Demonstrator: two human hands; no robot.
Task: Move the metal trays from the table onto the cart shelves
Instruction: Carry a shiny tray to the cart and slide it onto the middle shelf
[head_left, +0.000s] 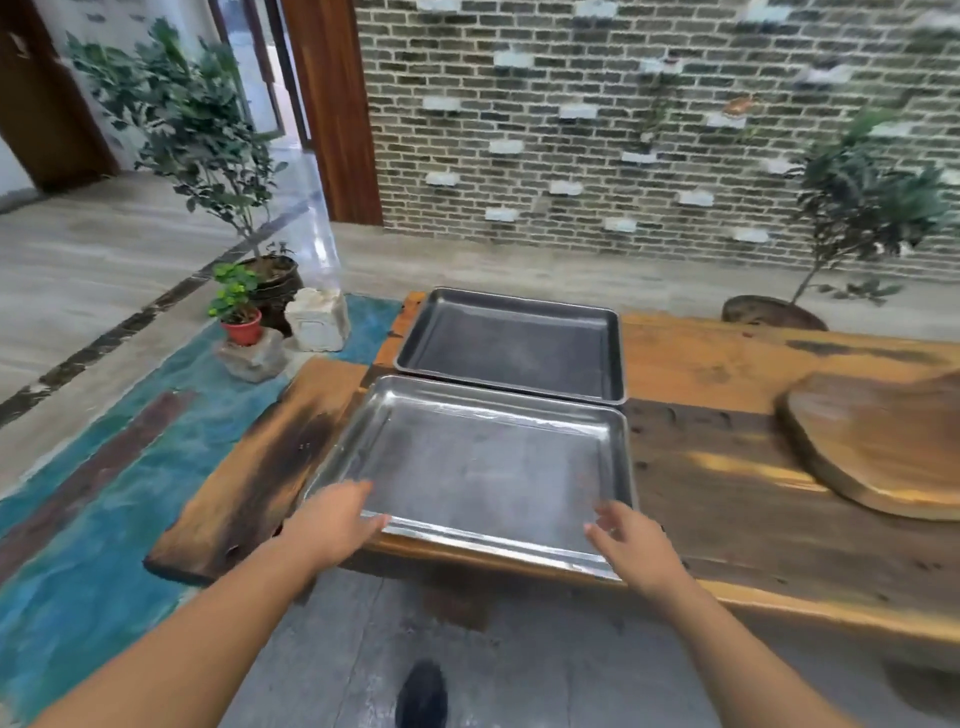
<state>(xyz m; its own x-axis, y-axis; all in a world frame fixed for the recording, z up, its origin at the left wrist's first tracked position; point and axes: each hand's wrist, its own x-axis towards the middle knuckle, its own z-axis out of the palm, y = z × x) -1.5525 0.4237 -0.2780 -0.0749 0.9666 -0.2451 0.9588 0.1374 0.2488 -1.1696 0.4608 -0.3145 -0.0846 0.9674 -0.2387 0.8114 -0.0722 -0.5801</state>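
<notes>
Two metal trays lie side by side on the wooden table (727, 467). The near tray (478, 462) is shiny and sits at the table's front edge. The far tray (514, 343) is darker and lies just behind it. My left hand (332, 525) reaches to the near tray's front left corner, fingers extended at the rim. My right hand (631, 545) hovers at the front right corner with fingers spread and relaxed, holding nothing. No cart is in view.
A thick wooden slab (883, 441) rests on the table at the right. Potted plants (239, 306) and a stone block (317, 319) stand on the floor to the left. Another potted tree (852, 218) stands by the brick wall. My shoe (423, 693) shows below.
</notes>
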